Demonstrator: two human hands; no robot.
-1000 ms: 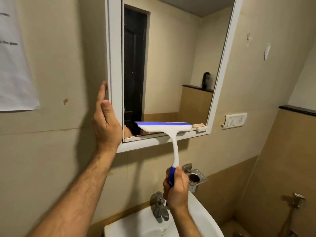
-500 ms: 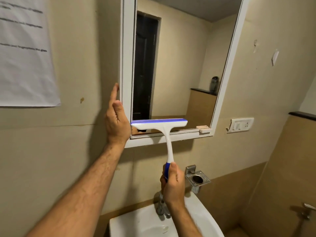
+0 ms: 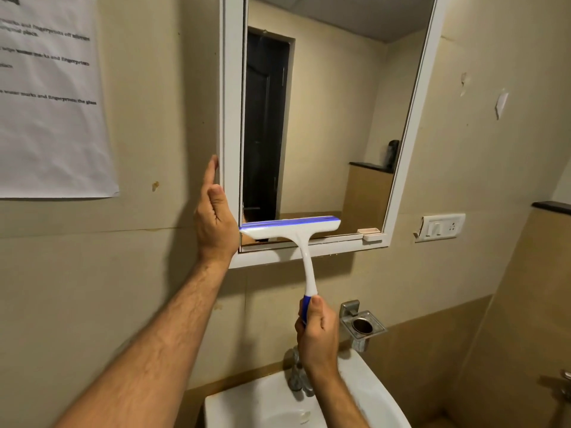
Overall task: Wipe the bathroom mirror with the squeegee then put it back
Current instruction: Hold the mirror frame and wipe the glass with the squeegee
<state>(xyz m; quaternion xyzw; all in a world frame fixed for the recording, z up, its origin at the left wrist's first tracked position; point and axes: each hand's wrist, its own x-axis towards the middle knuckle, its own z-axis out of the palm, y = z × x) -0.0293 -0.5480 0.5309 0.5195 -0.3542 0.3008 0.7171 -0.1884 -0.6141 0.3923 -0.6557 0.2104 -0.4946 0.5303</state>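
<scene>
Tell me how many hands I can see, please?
2. The left hand rests with straight fingers against the left side of the mirror frame. The right hand grips the blue handle of the squeegee, just above the sink.

Beige wall point(image 3: 148, 273), white-framed mirror point(image 3: 324, 118), printed paper sheet point(image 3: 49, 103), switch plate point(image 3: 440, 227)

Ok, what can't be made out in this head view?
- Mirror: top edge cut off by the frame.
- Squeegee grip: wrapped inside the right hand.
- Left hand fingers: hidden behind its own palm, at the mirror's side.
- Paper notice: text too blurred to read.
</scene>
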